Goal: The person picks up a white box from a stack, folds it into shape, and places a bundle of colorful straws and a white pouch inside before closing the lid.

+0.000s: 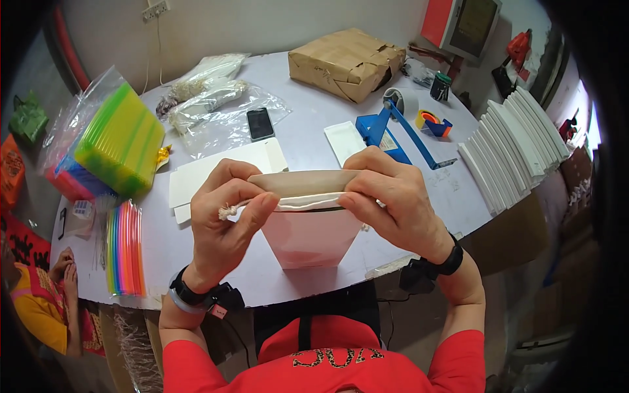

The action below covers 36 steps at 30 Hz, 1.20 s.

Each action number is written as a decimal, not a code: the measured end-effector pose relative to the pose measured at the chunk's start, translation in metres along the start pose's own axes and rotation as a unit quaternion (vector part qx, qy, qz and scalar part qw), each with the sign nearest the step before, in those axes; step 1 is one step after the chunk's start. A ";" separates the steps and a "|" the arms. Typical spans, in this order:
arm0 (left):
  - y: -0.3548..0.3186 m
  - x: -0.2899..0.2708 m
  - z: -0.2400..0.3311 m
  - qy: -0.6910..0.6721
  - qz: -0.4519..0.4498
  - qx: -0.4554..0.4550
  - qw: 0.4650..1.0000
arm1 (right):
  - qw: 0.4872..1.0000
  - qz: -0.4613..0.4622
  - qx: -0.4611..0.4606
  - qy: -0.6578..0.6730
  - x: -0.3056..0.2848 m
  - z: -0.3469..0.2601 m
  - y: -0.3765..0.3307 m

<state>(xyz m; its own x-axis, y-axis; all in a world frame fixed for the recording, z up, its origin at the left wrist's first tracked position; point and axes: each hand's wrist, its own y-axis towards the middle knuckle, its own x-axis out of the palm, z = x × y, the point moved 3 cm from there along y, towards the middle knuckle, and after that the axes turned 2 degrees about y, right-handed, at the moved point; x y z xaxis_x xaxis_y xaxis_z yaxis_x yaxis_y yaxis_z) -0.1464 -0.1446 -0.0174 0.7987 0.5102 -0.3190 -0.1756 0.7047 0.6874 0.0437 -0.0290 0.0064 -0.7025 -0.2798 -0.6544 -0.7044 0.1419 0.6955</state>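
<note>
A pale pinkish-white box (310,239) stands upright on the table in front of me, its cream flap (304,181) raised at the top. Along the opening runs the edge of a white cloth pouch (308,202), with a knotted cord end (227,212) poking out by my left thumb. My left hand (232,216) is closed, pinching the left corner where flap and cloth edge meet. At the opposite corner my right hand (390,196) pinches the same flap and cloth edge. Whatever lies lower inside the box is hidden.
Flat white card pieces (216,173) lie behind my left hand, near a black phone (261,124). A blue tape dispenser (393,134) and a stack of white boxes (514,150) are at right. Colourful plastic sleeves (124,249) lie at left, near another person's hands (65,268).
</note>
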 end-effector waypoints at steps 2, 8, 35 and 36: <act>0.003 0.005 0.010 0.083 0.004 -0.008 0.997 | 0.999 0.005 0.045 -0.029 -0.002 -0.006 0.000; -0.003 0.035 0.030 0.430 0.097 0.277 0.854 | 0.996 0.027 0.069 -0.041 0.006 0.015 -0.022; -0.005 0.065 0.071 0.369 -0.040 0.310 0.875 | 0.818 0.169 0.208 0.510 0.036 0.009 -0.021; -0.004 0.063 0.069 0.343 -0.042 0.297 0.890 | 0.817 0.169 0.207 0.511 0.038 0.010 -0.021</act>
<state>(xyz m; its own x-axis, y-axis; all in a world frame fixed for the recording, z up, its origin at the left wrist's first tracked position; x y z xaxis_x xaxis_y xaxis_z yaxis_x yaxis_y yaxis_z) -0.0558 -0.1499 0.0052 0.2198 0.7928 -0.5685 0.3654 0.4734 0.8015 0.0311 -0.0333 -0.0360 -0.5617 -0.7746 0.2907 -0.6100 0.6250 0.4871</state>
